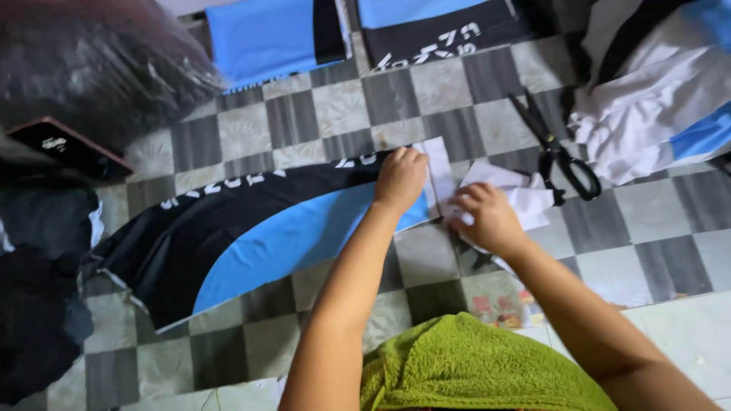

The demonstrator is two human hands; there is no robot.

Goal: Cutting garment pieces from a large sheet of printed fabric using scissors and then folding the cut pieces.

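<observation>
While the left hand (399,180) presses flat, fingers together, on the end of the black-and-blue fabric panel (251,236) spread on the checkered floor (655,243), the right hand's (487,218) grip pinches limp white fabric scraps (525,194); panel looks light, floppy, best held at its edge; scissors (556,148) nearby, open floor rightward.

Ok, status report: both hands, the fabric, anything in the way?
Left hand flat on black-and-blue fabric panel. Right hand pinching white paper piece at panel's end. Black scissors lie just beyond, untouched.
</observation>
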